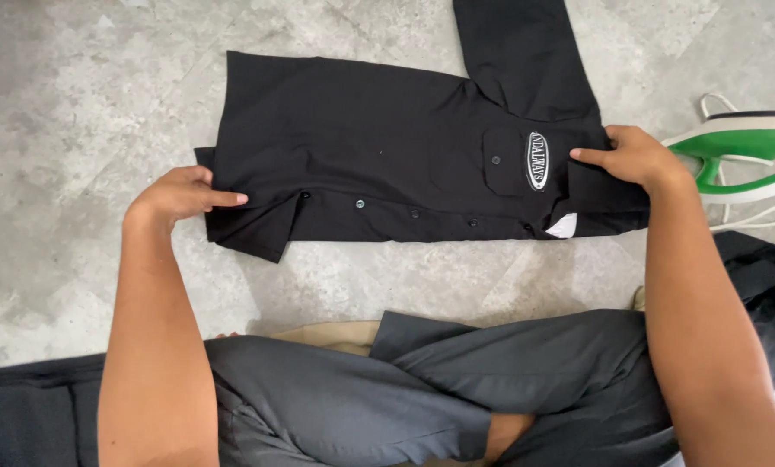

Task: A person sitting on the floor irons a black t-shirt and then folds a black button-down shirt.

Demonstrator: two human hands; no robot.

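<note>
Both the left hand [180,195] and right hand [631,157] pinch the black shirt [387,151] at opposite ends; uneven pulling could skew the fold, I reckon.

One head-worn view only, and it looked steeply down from above the person's lap, facing forward over a grey floor [76,104]. It sat close: both forearms ran up from the bottom edge to the hands' hold on a black shirt [379,147], centred just beyond.
</note>
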